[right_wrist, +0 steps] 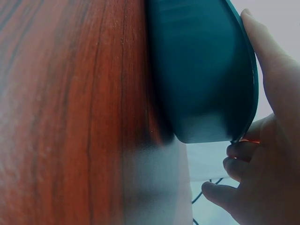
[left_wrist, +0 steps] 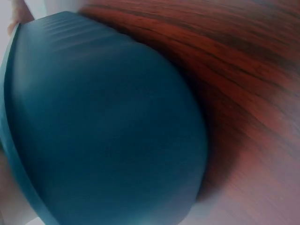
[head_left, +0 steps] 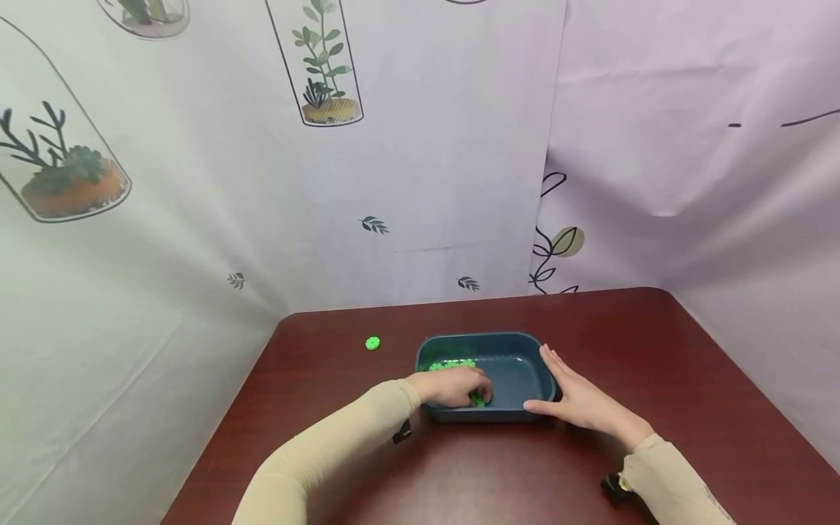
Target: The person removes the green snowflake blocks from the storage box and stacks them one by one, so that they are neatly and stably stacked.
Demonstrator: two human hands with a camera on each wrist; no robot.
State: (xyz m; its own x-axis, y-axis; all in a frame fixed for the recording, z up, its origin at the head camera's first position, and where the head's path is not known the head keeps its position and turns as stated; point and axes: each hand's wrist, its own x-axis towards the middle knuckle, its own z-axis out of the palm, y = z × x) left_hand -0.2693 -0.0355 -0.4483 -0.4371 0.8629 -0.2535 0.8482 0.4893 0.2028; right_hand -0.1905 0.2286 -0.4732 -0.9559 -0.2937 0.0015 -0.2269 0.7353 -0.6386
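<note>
A dark blue-green rectangular basin sits on the table, with several bright green flower-shaped pieces along its left inside. My left hand reaches over the rim into the basin's left part. Its curled fingers hold a green flower-shaped piece low inside, partly hidden by the hand. At the right end, my right hand rests on the rim with thumb and fingers spread. In the right wrist view, the thumb of that hand lies along the edge of the basin wall. Only the basin's outer wall fills the left wrist view.
One loose green flower-shaped piece lies on the dark red wooden table, left of and behind the basin. A pale printed curtain hangs behind the table and along both sides.
</note>
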